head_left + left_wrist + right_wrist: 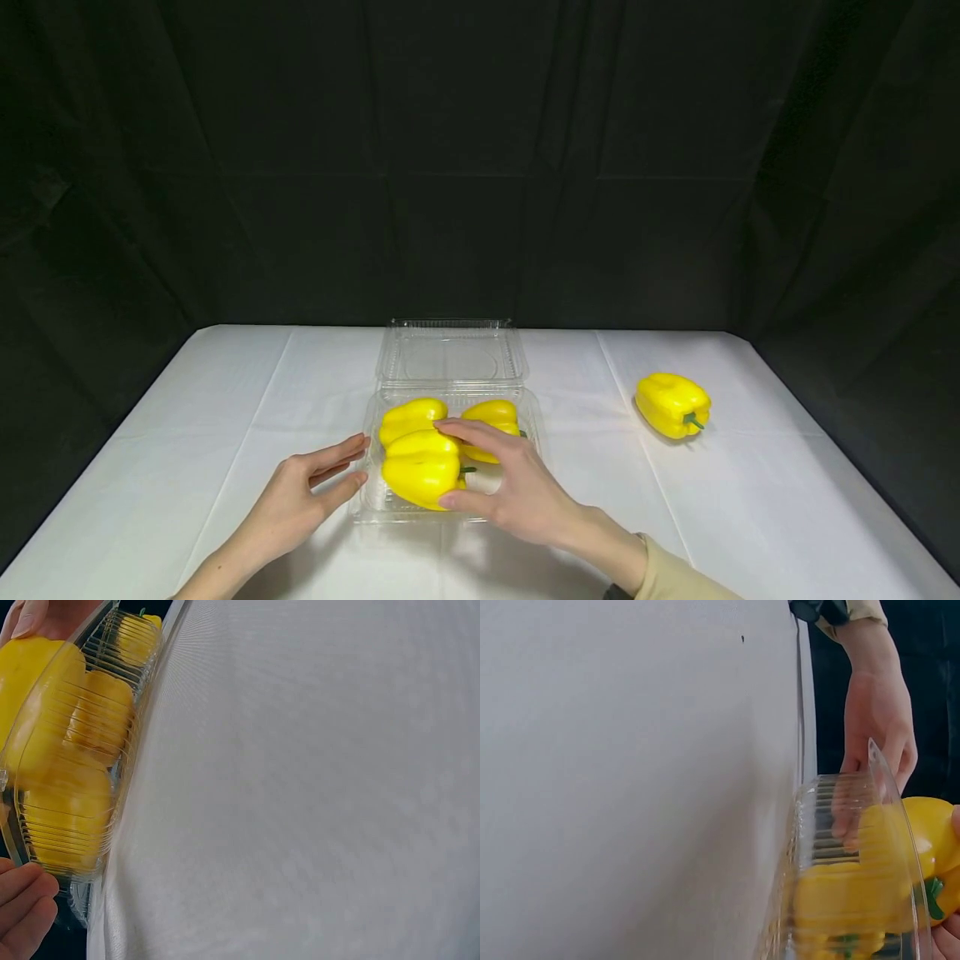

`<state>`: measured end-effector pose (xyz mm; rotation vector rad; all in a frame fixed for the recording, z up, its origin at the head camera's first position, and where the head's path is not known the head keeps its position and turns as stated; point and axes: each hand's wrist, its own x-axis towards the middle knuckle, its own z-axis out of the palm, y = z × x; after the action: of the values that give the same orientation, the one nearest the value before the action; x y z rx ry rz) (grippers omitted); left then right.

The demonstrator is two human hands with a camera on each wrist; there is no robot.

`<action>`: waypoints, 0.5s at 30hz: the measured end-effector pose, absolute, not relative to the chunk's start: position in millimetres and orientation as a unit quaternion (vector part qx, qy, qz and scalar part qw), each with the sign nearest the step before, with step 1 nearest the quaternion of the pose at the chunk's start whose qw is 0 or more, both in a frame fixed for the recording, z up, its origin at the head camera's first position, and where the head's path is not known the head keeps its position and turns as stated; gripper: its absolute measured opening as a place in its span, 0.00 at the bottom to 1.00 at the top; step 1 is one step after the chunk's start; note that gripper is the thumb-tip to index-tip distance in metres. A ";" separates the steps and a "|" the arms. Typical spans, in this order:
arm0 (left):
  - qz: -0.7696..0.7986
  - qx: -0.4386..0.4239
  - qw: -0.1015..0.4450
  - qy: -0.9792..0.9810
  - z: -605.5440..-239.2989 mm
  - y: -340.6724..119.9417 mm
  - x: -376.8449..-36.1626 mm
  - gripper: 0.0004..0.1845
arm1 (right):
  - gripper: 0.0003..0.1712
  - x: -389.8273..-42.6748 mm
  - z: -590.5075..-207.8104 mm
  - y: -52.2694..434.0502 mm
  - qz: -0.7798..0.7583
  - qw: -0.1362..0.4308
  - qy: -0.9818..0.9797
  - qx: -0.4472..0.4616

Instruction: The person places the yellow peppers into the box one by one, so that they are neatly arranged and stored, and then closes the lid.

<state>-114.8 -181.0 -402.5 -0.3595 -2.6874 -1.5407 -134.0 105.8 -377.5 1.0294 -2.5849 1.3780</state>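
Right hand [517, 492] curled around front yellow pepper [422, 471] in clear clamshell tray [372, 504] | left hand [311, 492] spread, fingertips touching tray's left wall | fourth pepper [672, 404] lay well apart on white cloth [225, 417]

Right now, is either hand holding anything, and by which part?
The right hand holds the front pepper in the clear container, fingers over its top, thumb at its near side. The left hand rests open against the container's left wall.

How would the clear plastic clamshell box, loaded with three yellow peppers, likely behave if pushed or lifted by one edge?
The clear clamshell box looks thin-walled, so it would probably flex. Three yellow peppers likely make it sag when lifted by one edge. On the white tablecloth, a push might slide it, its open lid flapping.
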 end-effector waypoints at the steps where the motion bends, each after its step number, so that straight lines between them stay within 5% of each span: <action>1: -0.493 -0.115 0.012 -0.862 -402.5 -181.0 -114.7 0.26 | 0.41 -134.1 -378.0 104.9 0.444 0.020 -0.831 0.334; 15: -0.494 -0.118 0.003 -0.861 -402.6 -181.8 -115.4 0.27 | 0.42 -133.8 -384.9 94.0 0.446 -0.002 -0.833 0.327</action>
<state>-115.4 -181.8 -402.6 -0.3698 -2.6997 -1.5494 -133.8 94.0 -384.9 1.0287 -2.6193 1.4036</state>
